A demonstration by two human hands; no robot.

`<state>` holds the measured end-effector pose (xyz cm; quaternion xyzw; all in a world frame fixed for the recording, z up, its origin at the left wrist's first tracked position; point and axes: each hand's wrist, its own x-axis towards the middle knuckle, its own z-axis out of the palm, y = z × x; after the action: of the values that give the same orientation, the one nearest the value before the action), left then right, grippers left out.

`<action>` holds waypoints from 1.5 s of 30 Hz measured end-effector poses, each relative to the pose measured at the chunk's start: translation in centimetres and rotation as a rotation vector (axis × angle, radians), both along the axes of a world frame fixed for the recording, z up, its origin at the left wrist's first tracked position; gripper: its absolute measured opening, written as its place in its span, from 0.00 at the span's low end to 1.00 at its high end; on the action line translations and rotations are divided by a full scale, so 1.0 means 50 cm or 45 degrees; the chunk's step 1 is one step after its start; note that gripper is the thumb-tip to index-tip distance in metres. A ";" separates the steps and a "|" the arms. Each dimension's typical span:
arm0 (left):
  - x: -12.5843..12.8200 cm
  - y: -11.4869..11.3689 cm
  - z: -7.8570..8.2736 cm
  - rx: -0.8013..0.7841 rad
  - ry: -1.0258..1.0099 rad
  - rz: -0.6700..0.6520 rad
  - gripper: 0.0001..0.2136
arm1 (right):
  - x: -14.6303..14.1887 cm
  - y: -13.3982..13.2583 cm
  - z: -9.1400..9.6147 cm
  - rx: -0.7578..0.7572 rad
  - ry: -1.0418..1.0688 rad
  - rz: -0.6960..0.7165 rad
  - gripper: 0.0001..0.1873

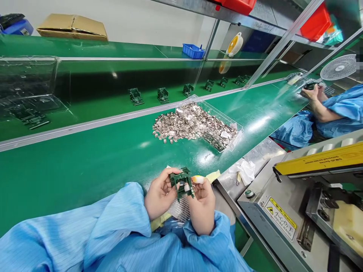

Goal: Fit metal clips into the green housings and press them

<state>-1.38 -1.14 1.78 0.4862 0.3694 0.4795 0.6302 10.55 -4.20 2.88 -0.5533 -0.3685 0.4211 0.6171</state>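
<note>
Close to my body, a dark green plastic frame part (183,183) with an open middle is held up between both hands. My left hand (162,193) is closed on its left side, thumb low and fingers at the top edge. On the opposite side my right hand (202,204) grips it, the thumb reaching toward its opening. A white and orange cover wraps one right fingertip. Whether a small piece is also pinched there, I cannot tell. Beyond my hands, small silvery metal pieces (172,126) spill out from a clear plastic tray (236,138) onto the green table (93,166).
Behind a metal rail, several green frame parts (163,95) stand in a row on a green strip. At right is a machine (283,211) with a yellow sensor bar (320,160). A co-worker's hands (313,94) hold a dark part. A blue bin (193,51) sits farther back.
</note>
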 end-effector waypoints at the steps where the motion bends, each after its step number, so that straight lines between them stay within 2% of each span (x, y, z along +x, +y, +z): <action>1: 0.000 0.000 0.001 -0.012 0.011 0.013 0.15 | -0.002 0.001 0.001 -0.009 0.013 -0.009 0.10; 11: 0.000 -0.016 0.012 -0.011 0.098 0.046 0.14 | -0.011 -0.017 -0.003 -0.066 0.176 -0.042 0.10; 17: 0.007 -0.038 0.018 -0.020 0.206 -0.047 0.16 | -0.007 -0.043 0.005 -0.073 0.245 -0.069 0.10; 20: 0.012 -0.040 0.024 0.001 0.192 -0.096 0.16 | 0.025 -0.062 0.002 -0.015 0.211 -0.044 0.09; 24: 0.022 -0.013 0.024 -0.031 0.093 -0.057 0.17 | 0.103 -0.101 -0.050 -0.025 0.062 -0.245 0.11; 25: 0.027 -0.002 0.021 -0.052 0.071 -0.053 0.18 | 0.119 -0.109 -0.068 -0.073 0.033 -0.232 0.13; 27: 0.039 0.020 0.011 -0.078 0.052 -0.072 0.20 | 0.133 -0.118 -0.101 -0.178 0.009 -0.048 0.15; 29: 0.053 0.039 0.002 -0.056 0.065 -0.074 0.21 | 0.125 -0.114 -0.123 -0.232 0.019 0.164 0.16; 30: 0.060 0.046 -0.002 -0.037 0.075 -0.066 0.22 | 0.115 -0.109 -0.129 -0.228 0.033 0.213 0.16; 36: 0.070 0.048 -0.007 -0.052 0.075 -0.107 0.22 | 0.066 -0.086 -0.140 -0.150 0.039 0.204 0.16; 40: 0.066 0.047 0.000 -0.066 0.080 -0.106 0.22 | 0.063 -0.097 -0.159 -0.114 -0.056 0.193 0.17; 45: 0.068 0.054 0.002 -0.125 0.066 -0.151 0.22 | 0.075 -0.103 -0.188 -0.103 -0.296 0.242 0.19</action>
<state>2.02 1.56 1.89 0.4881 0.3793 0.4098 0.6708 14.30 -9.36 -6.52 -0.5853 -0.4711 0.4251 0.5048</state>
